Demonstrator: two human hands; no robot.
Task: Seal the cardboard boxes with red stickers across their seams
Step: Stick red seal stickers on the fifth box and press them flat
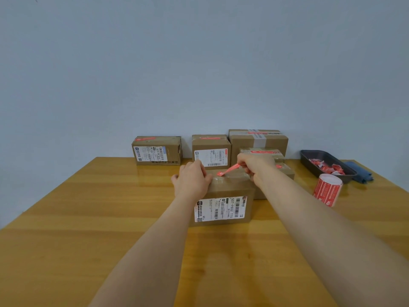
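A brown cardboard box [230, 189] with a white shipping label on its front stands in the middle of the wooden table. My left hand [192, 178] rests on its top left edge, fingers pressing the near end of a red sticker [228, 170] onto the top. My right hand [254, 166] pinches the sticker's other end, lifted above the box top. A roll of red stickers [327, 189] stands at the right.
Several cardboard boxes stand along the wall, each with a red sticker on top: one at the left [157, 150], one in the middle [210, 149], a larger one [257, 139] behind another [278, 160]. A dark tray [309, 159] holds crumpled sticker backings beside a blue cloth [359, 171].
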